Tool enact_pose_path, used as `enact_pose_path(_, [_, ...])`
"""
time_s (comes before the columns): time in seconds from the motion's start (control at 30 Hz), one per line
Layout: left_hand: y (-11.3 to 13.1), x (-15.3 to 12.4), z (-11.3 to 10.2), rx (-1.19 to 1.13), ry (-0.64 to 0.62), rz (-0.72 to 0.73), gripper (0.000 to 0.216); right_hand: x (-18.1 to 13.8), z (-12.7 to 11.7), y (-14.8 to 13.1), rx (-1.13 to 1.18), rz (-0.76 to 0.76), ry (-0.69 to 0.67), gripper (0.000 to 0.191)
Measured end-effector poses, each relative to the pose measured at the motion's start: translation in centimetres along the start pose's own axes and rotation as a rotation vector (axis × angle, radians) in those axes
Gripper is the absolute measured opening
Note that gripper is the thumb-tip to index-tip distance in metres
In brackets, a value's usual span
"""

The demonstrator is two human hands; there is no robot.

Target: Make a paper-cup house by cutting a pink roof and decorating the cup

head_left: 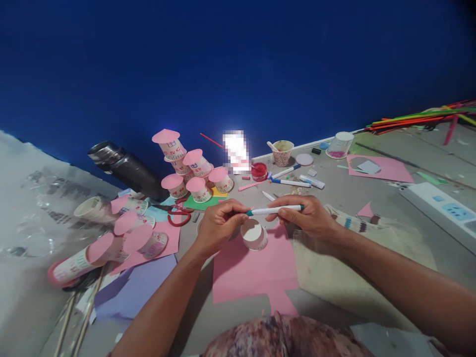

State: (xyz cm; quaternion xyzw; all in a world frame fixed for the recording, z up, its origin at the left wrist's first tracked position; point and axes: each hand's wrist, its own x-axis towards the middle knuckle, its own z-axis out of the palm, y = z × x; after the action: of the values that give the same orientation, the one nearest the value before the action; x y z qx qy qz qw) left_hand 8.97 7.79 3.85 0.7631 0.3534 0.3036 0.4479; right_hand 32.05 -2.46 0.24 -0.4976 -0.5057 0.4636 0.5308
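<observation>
Between my two hands a white marker with green ends (275, 210) lies almost level. My left hand (222, 223) pinches its left green tip, and the fingers of my right hand (310, 215) are wrapped round the barrel towards the other end. Just below the marker, a small white paper cup (254, 235) stands on a pink paper sheet (253, 275); its side carries faint coloured marks. To the left, several decorated paper cups with pink cone roofs (199, 189) are stacked, near red-handled scissors (180, 216).
A black flask (126, 168) leans at the left. Pens (291, 183), a red pot (259, 171) and a patterned cup (283, 153) sit behind my hands. On the right are a cloth bag (357, 258), a power strip (442, 210) and coloured sticks (416, 119). A blue wall (238, 64) closes the back.
</observation>
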Motion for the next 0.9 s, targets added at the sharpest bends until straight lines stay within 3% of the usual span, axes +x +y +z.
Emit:
enact_pose_path(0.17, [0.0,0.0,0.2,-0.057,-0.022,0.065,0.006,-0.2,0.6,0.2,-0.105,-0.082,-0.016,0.029])
enact_pose_path(0.3, [0.3,-0.2,0.4,-0.023,-0.036,0.046,0.010,-0.5,0.6,-0.2,-0.083,-0.057,-0.014,0.026])
enact_pose_path(0.4, [1.1,0.2,0.2,0.040,0.028,0.056,0.020,0.0,-0.2,-0.3,-0.023,-0.024,0.076,0.032])
enact_pose_path(0.5, [2.3,1.3,-0.7,-0.079,0.166,0.121,0.029,1.1,-1.4,0.3,-0.045,-0.005,0.214,0.045])
enact_pose_path(0.57, [3.5,2.2,-1.6,-0.225,0.276,0.142,0.017,1.9,-2.0,1.0,-0.184,-0.008,0.233,0.047])
enact_pose_path(0.67, [6.1,3.5,-3.2,-0.484,0.370,0.175,0.023,2.5,-1.9,2.4,-0.517,-0.123,0.190,0.039])
enact_pose_path(0.8, [10.0,4.7,-3.9,-0.800,0.303,0.211,0.034,2.5,-1.0,4.1,-0.887,-0.238,0.131,0.039])
enact_pose_path(0.9, [12.0,4.7,-3.4,-0.865,0.268,0.232,0.043,2.7,-0.5,4.9,-1.032,-0.284,0.091,0.040])
